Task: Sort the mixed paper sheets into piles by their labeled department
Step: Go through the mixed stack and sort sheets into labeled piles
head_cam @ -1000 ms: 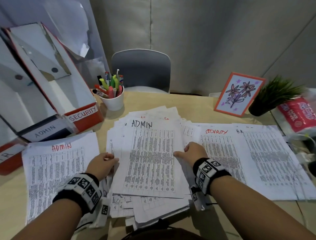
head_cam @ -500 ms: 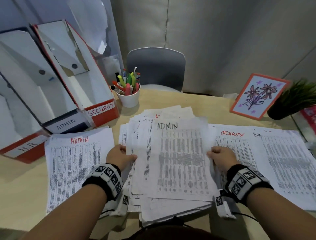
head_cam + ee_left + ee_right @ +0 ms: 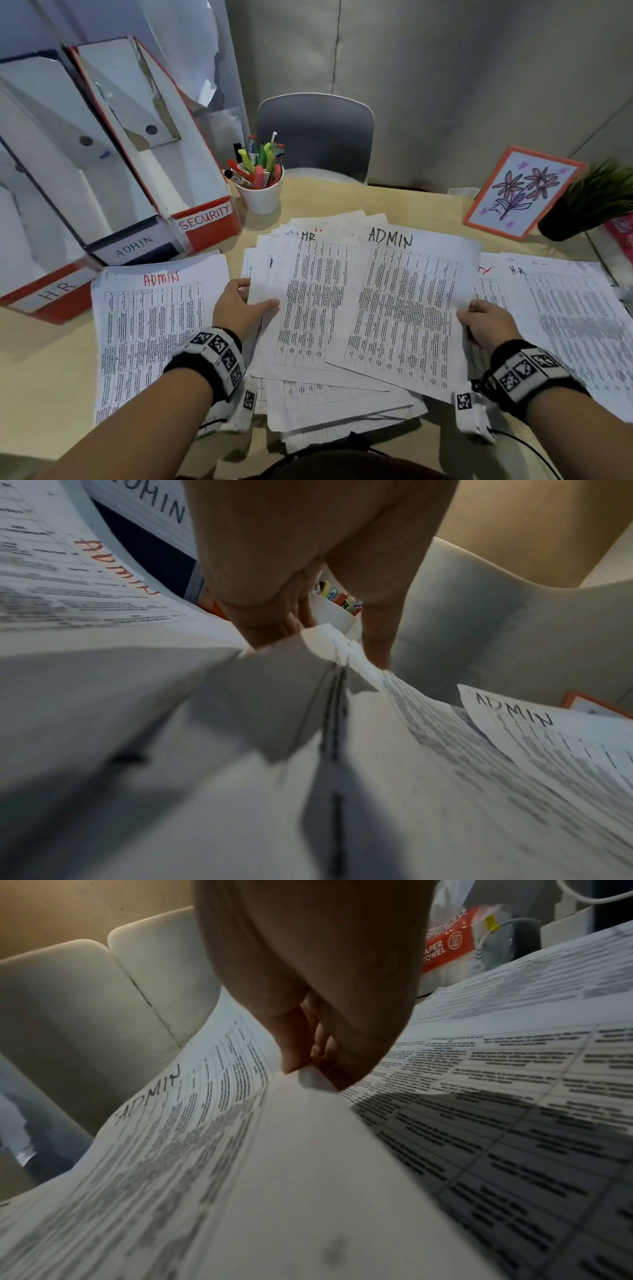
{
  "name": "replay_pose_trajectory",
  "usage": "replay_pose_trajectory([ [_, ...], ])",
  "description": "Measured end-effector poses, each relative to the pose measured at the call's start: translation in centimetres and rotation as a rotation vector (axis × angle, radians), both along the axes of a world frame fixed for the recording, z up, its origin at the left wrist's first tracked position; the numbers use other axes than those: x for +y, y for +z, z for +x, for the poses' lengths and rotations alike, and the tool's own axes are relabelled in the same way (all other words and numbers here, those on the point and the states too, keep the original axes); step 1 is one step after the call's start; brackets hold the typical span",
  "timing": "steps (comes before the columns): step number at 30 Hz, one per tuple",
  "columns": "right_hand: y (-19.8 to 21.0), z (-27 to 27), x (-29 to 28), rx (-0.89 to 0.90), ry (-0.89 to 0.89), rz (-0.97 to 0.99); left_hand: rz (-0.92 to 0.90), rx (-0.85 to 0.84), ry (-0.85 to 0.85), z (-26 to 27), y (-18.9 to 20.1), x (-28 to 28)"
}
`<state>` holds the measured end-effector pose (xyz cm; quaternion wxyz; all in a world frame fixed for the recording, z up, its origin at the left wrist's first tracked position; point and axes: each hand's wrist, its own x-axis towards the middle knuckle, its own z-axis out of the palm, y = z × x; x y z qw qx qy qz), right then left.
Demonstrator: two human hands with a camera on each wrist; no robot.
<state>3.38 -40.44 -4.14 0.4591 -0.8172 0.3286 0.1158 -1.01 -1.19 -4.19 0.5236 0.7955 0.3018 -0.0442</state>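
A mixed pile of printed sheets lies in the middle of the desk. My right hand pinches the right edge of the top sheet, marked ADMIN in black; in the right wrist view thumb and fingers close on that ADMIN sheet. It sits shifted right, showing an HR sheet beneath. My left hand grips the pile's left edge, thumb on the HR sheet; the left wrist view shows this grip. Sorted piles: ADMIN left, SECURITY partly covered, HR right.
Three file boxes labelled HR, ADMIN and SECURITY stand at the back left. A white cup of pens is behind the pile, a grey chair beyond. A flower card, plant and paper towel pack sit right.
My right hand has drawn the black-lettered ADMIN sheet to the right, off the pile, uncovering the HR sheet. My left hand stays at the pile's left edge.
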Motion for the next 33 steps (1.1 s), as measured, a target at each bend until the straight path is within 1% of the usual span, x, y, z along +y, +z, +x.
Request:
replay_pose_trajectory([
  [4, 0.0, 0.0, 1.0, -0.009, 0.026, 0.053, 0.053, 0.000, -0.030, -0.2, 0.4, -0.3],
  [8, 0.0, 0.1, 1.9, -0.017, 0.053, 0.102, 0.032, -0.012, -0.020, -0.4, 0.0, 0.0],
  [13, 0.0, 0.1, 2.6, -0.005, 0.064, 0.142, 0.070, -0.017, -0.054, -0.4, 0.0, 0.0],
  [17, 0.5, -0.2, 3.3, 0.029, 0.092, 0.222, 0.071, -0.022, -0.030, -0.5, -0.2, -0.1],
  [18, 0.6, -0.4, 3.4, 0.039, 0.093, 0.226, 0.060, -0.014, -0.019, -0.5, -0.2, -0.1],
  [20, 0.5, -0.6, 3.2, 0.069, 0.126, 0.166, 0.067, 0.009, -0.018, -0.5, -0.3, 0.1],
  [23, 0.9, -0.9, 3.1, 0.088, 0.178, 0.084, 0.134, 0.018, -0.034, -0.5, -0.2, 0.3],
  [27, 1.0, -1.1, 2.8, 0.084, 0.130, 0.102, 0.201, 0.011, -0.059, -0.6, 0.2, 0.1],
  [29, 0.9, -1.2, 2.6, 0.065, 0.107, 0.110, 0.162, -0.016, -0.043, -0.7, 0.2, -0.1],
  [31, 1.1, -1.0, 2.6, 0.032, 0.081, 0.141, 0.084, -0.063, -0.024, -0.7, 0.2, -0.3],
  [33, 1.3, -0.9, 2.8, 0.015, 0.069, 0.174, 0.032, -0.102, -0.048, -0.8, 0.4, -0.5],
])
